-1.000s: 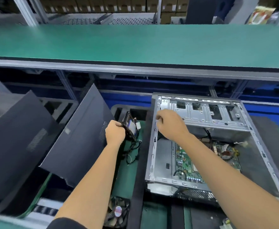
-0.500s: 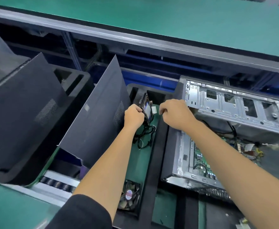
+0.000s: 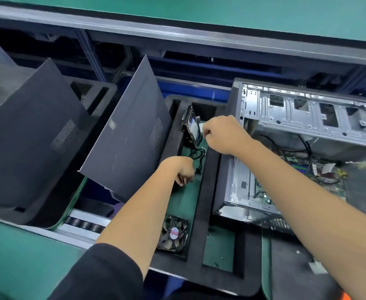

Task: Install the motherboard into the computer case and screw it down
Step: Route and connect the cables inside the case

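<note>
Right hand: the right hand (image 3: 222, 135) is curled, its fingertips pinching a small white tag (image 3: 201, 127) at the edge of the drive (image 3: 191, 128); half a second ago it was a loose fist just right of the drive, touching nothing.
Left hand: the left hand (image 3: 181, 169) has let go of the drive and dropped toward the viewer; its fingers are curled near the black cables (image 3: 197, 155), but whether they hold anything I cannot tell.
Drive: stands on edge in a slot of the black foam tray (image 3: 201, 215), just left of the right hand's pinch and beyond the left hand.
Computer case (image 3: 303, 135): lies open on its side, to the right of the right hand, apart from both hands.
Motherboard (image 3: 264, 191): already inside the case, under the right forearm.
Fan (image 3: 173, 232): lies flat in the tray, nearer the viewer than the left hand.
Side panel (image 3: 130, 135): leans tilted just left of the left hand, as before.
</note>
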The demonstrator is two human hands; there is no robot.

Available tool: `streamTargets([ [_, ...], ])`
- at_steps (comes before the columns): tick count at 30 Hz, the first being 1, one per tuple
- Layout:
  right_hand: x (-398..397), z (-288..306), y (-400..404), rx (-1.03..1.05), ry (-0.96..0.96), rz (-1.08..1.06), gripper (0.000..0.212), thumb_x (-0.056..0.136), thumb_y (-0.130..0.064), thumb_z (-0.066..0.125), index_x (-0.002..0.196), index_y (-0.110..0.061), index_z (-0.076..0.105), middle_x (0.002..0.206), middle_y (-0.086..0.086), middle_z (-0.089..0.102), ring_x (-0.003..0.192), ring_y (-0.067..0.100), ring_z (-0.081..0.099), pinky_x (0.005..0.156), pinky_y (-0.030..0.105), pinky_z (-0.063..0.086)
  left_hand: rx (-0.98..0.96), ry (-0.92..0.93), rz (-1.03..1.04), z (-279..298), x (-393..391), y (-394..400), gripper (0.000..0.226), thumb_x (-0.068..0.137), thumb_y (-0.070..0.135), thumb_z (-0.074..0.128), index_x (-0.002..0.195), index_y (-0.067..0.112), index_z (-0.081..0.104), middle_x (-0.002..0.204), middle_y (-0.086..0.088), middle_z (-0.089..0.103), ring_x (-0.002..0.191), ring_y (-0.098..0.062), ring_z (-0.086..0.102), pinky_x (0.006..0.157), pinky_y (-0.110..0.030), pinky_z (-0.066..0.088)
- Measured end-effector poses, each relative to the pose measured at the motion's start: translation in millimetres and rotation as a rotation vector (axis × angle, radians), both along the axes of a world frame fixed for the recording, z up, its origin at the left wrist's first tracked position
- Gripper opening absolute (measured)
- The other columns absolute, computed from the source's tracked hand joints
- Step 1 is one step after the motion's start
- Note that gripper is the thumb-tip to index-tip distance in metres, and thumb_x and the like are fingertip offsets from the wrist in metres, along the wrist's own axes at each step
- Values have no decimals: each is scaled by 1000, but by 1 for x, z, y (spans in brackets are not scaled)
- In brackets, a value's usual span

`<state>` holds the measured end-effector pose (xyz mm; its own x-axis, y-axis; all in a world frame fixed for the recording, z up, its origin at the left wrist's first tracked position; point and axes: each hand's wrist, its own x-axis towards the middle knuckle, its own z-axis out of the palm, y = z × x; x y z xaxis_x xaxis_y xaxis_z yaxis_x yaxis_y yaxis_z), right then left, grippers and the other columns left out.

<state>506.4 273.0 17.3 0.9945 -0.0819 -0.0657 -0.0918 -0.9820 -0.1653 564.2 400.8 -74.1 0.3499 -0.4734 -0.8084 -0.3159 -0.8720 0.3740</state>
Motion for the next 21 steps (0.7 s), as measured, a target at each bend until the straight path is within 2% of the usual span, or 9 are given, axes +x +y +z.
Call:
streamTargets([
  [3,-9,1,7,57,8,42,23,85,-8,45,86,-16,67,90,1,68,85,24,60,86,35,37,26,-2,-17,-8,-18,9,26,92,10,55,107,-11,62,105,-20,69,83,-29,68,82,-38,57],
  [7,-24,7,4,42,-24,68,23,84,-7,47,88,-19,67,91,-1,66,91,23,56,89,39,37,-205,-60,217,1,-29,4,12,92,5,52,92,-1,62,86,-21,66,64,-24,64,64,-34,55],
  [9,-34,11,-7,17,-120,0,25,84,-8,50,97,-18,68,99,2,62,99,25,50,87,38,36,-364,-112,365,9,-29,-3,14,91,5,48,83,6,59,78,-14,62,63,-25,62,60,-32,51],
  [12,-50,22,-37,23,-298,-226,26,85,-8,50,106,-13,66,107,7,59,106,28,46,86,39,35,-597,-93,581,27,-33,-21,16,96,22,49,89,9,57,80,-6,61,68,-19,60,68,-34,54],
  [15,-71,34,-79,18,-346,-457,26,86,-10,53,109,-10,65,112,13,60,110,32,47,90,43,39,-756,-91,715,49,-36,-42,31,96,45,43,89,16,52,88,-1,57,77,-17,56,77,-37,53],
  [17,-88,38,-108,-31,-347,-611,28,85,-11,54,112,-7,63,114,18,57,110,36,46,89,44,39,-799,-143,711,59,-36,-55,38,92,56,41,91,19,50,91,5,56,82,-14,54,75,-35,47],
  [19,-110,40,-138,-102,-328,-787,32,83,-11,57,114,-3,58,117,21,51,111,39,44,90,46,37,-789,-196,645,68,-39,-74,46,88,60,44,109,19,51,100,4,56,91,-14,53,71,-31,39],
  [21,-135,39,-165,-125,-230,-962,46,82,-15,61,124,-2,47,126,22,43,117,39,39,95,48,35,-730,-271,564,75,-44,-96,58,87,54,50,125,11,42,110,-1,53,96,-20,52,73,-31,37],
])
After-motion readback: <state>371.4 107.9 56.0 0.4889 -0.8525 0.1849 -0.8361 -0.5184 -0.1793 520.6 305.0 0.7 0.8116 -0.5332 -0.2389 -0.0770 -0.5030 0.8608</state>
